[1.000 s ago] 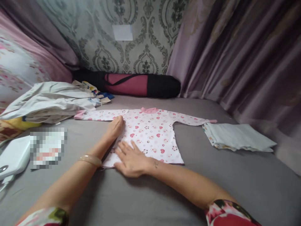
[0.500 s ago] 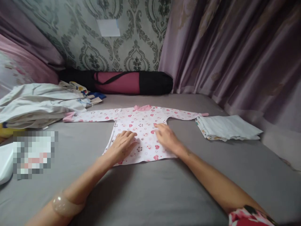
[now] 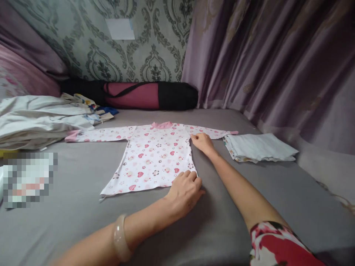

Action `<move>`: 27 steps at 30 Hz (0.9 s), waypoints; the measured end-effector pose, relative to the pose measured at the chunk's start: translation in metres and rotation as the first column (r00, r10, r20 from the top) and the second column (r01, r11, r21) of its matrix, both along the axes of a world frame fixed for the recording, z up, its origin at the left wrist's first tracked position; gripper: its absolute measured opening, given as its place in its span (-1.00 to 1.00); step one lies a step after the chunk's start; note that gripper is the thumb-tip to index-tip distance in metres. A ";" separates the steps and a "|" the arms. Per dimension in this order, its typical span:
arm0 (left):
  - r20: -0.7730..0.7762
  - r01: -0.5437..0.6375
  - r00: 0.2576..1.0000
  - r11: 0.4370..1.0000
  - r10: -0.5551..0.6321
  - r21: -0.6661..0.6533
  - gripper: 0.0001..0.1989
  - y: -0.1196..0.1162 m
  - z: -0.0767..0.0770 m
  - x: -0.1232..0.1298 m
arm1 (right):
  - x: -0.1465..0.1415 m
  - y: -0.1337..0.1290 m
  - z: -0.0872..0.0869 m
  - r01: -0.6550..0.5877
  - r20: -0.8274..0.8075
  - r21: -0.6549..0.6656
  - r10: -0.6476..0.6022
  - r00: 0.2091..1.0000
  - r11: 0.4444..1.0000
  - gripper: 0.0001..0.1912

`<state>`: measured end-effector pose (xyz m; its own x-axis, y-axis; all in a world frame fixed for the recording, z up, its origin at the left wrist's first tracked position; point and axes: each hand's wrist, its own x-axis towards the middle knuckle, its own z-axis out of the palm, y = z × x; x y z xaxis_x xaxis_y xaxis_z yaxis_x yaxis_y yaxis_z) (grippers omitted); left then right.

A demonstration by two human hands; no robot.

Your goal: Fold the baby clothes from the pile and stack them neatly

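A child's long-sleeved shirt [image 3: 155,151], white with pink hearts and flowers and a pink collar, lies spread flat with its sleeves out to both sides. My left hand [image 3: 186,192] has crossed to the shirt's lower right corner; its fingers curl over the side edge there, and the fingertips are hidden. At the right armpit, just under the sleeve, my right hand [image 3: 203,143] pinches the shirt's side edge. That edge looks slightly ruffled between the two hands. On the left, the hem corner lies loose on the grey sheet [image 3: 74,207].
A folded pale cloth stack [image 3: 260,147] lies by the right cuff. To the left is a heap of light clothes [image 3: 41,114], with a blurred-out packet [image 3: 29,181] nearer me. Along the wall rests a black and maroon long bag [image 3: 133,95]. Purple curtains [image 3: 238,55] hang at right.
My left hand has moved right across the shirt to its lower right corner. My right hand has gone up to the armpit and closed on the edge. The view has shifted slightly.
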<state>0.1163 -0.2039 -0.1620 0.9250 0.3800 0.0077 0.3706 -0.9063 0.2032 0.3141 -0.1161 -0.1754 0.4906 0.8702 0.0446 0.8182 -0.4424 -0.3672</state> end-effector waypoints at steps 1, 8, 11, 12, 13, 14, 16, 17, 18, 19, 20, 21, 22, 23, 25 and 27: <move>0.011 -0.045 0.999 0.999 0.045 -0.006 -0.80 -0.002 -0.001 0.003 | -0.003 0.005 0.001 0.031 -0.015 -0.026 -0.031 0.999 0.999 -0.55; 0.103 -0.202 0.975 0.979 0.197 0.034 -0.89 -0.008 -0.015 0.009 | -0.005 0.022 0.000 0.094 -0.079 -0.085 -0.100 0.992 0.992 -0.73; 0.103 -0.206 0.975 0.977 0.199 0.058 -0.86 -0.008 -0.019 0.011 | 0.001 0.022 -0.007 0.072 -0.082 -0.057 -0.076 0.994 0.996 -0.74; 0.108 -0.205 0.974 0.977 0.197 0.064 -0.85 -0.008 -0.020 0.011 | 0.003 0.022 -0.010 0.064 -0.082 -0.043 -0.068 0.994 0.997 -0.74; 0.114 -0.201 0.975 0.977 0.192 0.070 -0.84 -0.008 -0.020 0.012 | 0.006 0.022 -0.013 0.058 -0.081 -0.029 -0.060 0.995 0.998 -0.74; 0.121 -0.194 0.976 0.978 0.184 0.078 -0.83 -0.008 -0.021 0.012 | 0.008 0.022 -0.015 0.052 -0.081 -0.018 -0.053 0.995 0.999 -0.74; 0.144 -0.182 0.975 0.978 0.167 0.098 -0.82 -0.006 -0.021 0.012 | 0.012 0.024 -0.018 0.037 -0.082 -0.010 -0.038 0.996 0.999 -0.74; 0.164 -0.175 0.974 0.978 0.156 0.109 -0.82 -0.004 -0.022 0.012 | 0.014 0.024 -0.019 0.028 -0.085 -0.008 -0.029 0.996 1.000 -0.75; 0.188 -0.158 0.973 0.980 0.134 0.118 -0.82 -0.002 -0.023 0.011 | 0.016 0.025 -0.020 0.017 -0.092 -0.005 -0.017 0.996 1.000 -0.76; 0.216 -0.129 0.971 0.984 0.100 0.124 -0.82 0.000 -0.024 0.010 | 0.018 0.026 -0.020 0.005 -0.104 -0.002 -0.005 0.995 1.000 -0.77; 0.245 -0.091 0.968 0.988 0.058 0.127 -0.82 0.002 -0.025 0.008 | 0.021 0.027 -0.020 -0.005 -0.122 0.004 0.006 0.993 1.000 -0.78; 0.270 -0.046 0.963 0.991 0.010 0.128 -0.82 0.004 -0.026 0.007 | 0.024 0.028 -0.021 -0.014 -0.143 0.013 0.016 0.990 1.000 -0.80; 0.293 0.001 0.955 0.992 -0.038 0.127 -0.81 0.007 -0.027 0.005 | 0.026 0.029 -0.021 -0.024 -0.165 0.025 0.028 0.986 0.999 -0.81; 0.312 0.039 0.947 0.992 -0.076 0.123 -0.81 0.009 -0.028 0.004 | 0.029 0.029 -0.022 -0.035 -0.184 0.039 0.041 0.982 0.999 -0.82; 0.337 0.081 0.935 0.992 -0.109 0.098 -0.81 0.011 -0.028 0.003 | 0.033 0.030 -0.024 -0.049 -0.202 0.063 0.061 0.977 0.997 -0.83; 0.350 0.082 0.933 0.996 -0.088 0.030 -0.83 0.012 -0.028 0.004 | 0.035 0.030 -0.026 -0.055 -0.205 0.072 0.069 0.976 0.996 -0.82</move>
